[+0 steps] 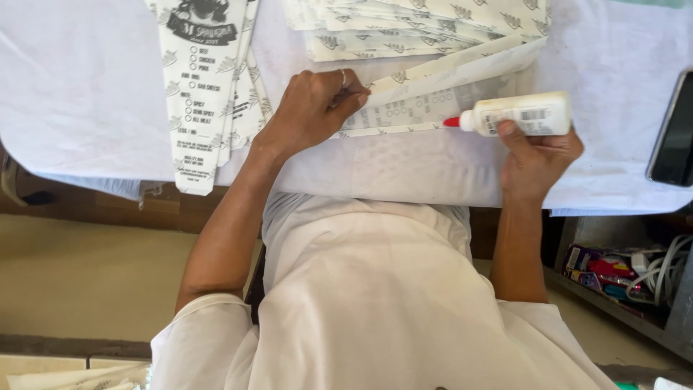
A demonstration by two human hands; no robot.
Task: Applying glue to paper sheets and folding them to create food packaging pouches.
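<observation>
The printed paper sheet (433, 97) lies on the white cloth of the worktop (86, 94), in the middle, just in front of the person. It is long and thin. Its long side runs from left to right and tilts up a little toward the right. One long edge is folded up like a flap.

The left hand (314, 108) is at the left end of the sheet. Its fingers are curled and pressed together, and the fingertips push down on the fold to keep the paper flat. There is a ring on one finger.

The right hand (534, 162) is at the right end of the sheet. It is wrapped around a white glue bottle (516, 114) and grips it tight. The bottle lies on its side along the sheet. Its red tip (452, 122) points left and touches the near edge of the sheet, between the two hands.

Behind the sheet is a stack of the same printed sheets (419, 25). To the left of the sheet lies another pile of printed sheets (206, 79), hanging over the worktop edge. Far to the right of the sheet, a dark phone (675, 133) lies flat.
</observation>
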